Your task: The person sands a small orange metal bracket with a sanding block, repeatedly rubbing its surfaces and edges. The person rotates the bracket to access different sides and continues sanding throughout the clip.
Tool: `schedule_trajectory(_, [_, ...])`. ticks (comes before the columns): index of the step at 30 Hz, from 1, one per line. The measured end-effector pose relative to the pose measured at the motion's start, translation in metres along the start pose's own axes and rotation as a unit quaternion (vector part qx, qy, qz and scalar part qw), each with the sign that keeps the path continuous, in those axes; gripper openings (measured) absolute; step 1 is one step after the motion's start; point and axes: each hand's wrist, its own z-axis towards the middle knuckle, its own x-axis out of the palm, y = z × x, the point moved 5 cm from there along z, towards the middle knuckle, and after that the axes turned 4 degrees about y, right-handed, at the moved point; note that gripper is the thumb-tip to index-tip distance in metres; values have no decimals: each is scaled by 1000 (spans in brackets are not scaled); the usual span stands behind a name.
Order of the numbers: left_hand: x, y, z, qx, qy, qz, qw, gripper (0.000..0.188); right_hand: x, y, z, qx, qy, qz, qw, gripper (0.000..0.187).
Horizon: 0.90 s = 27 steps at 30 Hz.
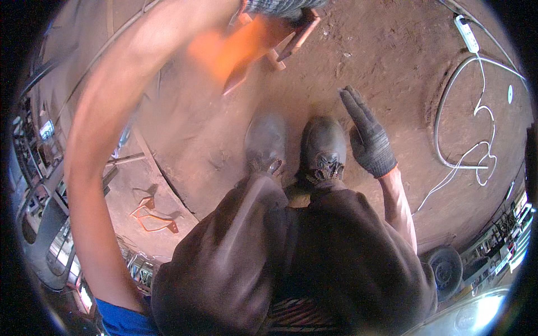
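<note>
And here's your orange piece [300, 39], up at the top of the view beyond your boots, just under your left hand [274, 7]. It's angular and frame-like: narrow orange edges, corners sharp on the right side, dark shade between the bars. Towards the left it dissolves into a bright orange smear [227, 50], and I can't tell whether that is the same piece blurred or something else in front of it.

Now the direction: the slim bar at the right end slants up and to the right, with a short stub low beside it. The long axis of the whole seems to run from lower left to upper right, though the blur leaves that uncertain.

Your left hand, in a grey knit glove, is cut by the upper edge; it overlaps the piece, but the fingers are hidden, so I can't tell whether they're gripping. Your right hand [370, 140], gloved too, is plain to see: fingers straight and close together, pointing up and slightly left, nothing in the grasp, just beside your right boot [325, 140].

Over on the left, near your knee, a second orange piece [150, 217] lies on a flat surface, a thin bent rod with small plates at its ends. Far right, a white power strip [467, 35] rests on the brown floor [392, 73].
</note>
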Motion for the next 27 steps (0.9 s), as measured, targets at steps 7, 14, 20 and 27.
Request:
schedule_trajectory(7, [26, 14, -46, -135, -73, -41, 987, 47, 18, 21, 50, -148, 44, -139, 978, 86])
schedule_trajectory(14, [70, -10, -141, -475, -225, -88, 846, 53, 46, 36, 90, -167, 27, -155, 973, 76])
schedule_trajectory(20, [203, -29, -187, -522, -6, -275, 807, 50, 64, 46, 98, -155, -9, -182, 971, 67])
schedule_trajectory(27, [256, -51, -192, -526, -10, -306, 793, 44, 82, 38, 106, -159, 11, -126, 979, 64])
